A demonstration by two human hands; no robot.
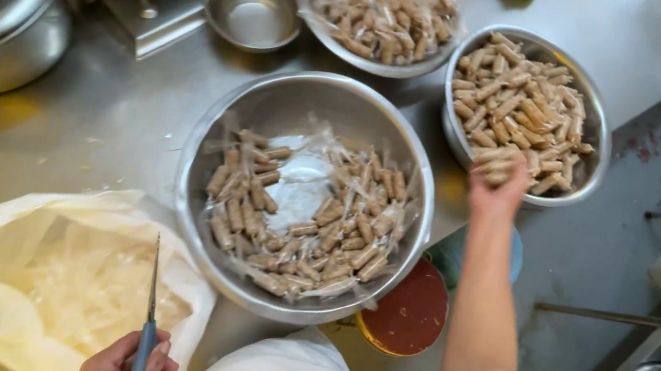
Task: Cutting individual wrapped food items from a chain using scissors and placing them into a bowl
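Gripping a thin blue-handled knife upright, left hand sits nearest, left of the central steel bowl. Right hand, beyond that bowl, has fingers clamped on unwrapped brown sticks at the far bowl. Sticks look light, stiff, probably crumbly; best pinched mid-length.

Def a commercial kitchen/food prep spot: brushed stainless steel worktable, wide round steel mixing bowls w/ heaps of small tan wrapped rolls, big dented metal pot nearby.
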